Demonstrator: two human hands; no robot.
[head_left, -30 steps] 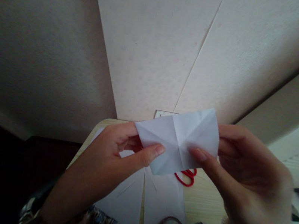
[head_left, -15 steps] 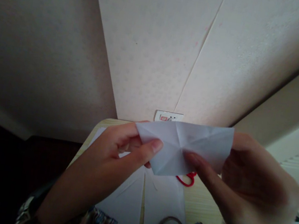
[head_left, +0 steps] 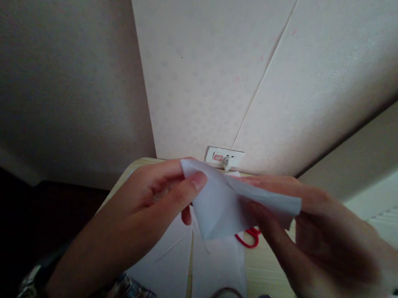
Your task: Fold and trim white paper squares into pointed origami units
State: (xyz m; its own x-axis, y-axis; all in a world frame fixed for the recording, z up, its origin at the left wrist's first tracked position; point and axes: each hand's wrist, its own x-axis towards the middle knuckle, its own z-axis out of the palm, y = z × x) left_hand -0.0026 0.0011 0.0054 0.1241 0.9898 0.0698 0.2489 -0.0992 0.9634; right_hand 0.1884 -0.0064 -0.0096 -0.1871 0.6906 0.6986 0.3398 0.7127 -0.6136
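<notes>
A creased piece of white paper [head_left: 218, 207] is held up between both hands, above the table. My left hand [head_left: 155, 197] pinches its left end, thumb on the near face and fingers behind. On the other side, my right hand [head_left: 323, 244] grips the paper with its thumb in front and fingers at the back. The right part of the sheet bends along a crease, its upper edge tipping toward me. Below the paper, a red scissors handle [head_left: 255, 238] shows in part; the rest of the scissors is hidden.
White sheets [head_left: 220, 273] lie on the pale wooden table [head_left: 269, 276], with a narrow gap between them. A wall socket [head_left: 225, 157] with a plug sits just behind the table. Walls rise at the back and left. A dark curved strand crosses the foreground.
The paper's right part has tipped and folded, its upper edge coming down. My right fingers have moved left behind it, and the socket's plug is now uncovered.
</notes>
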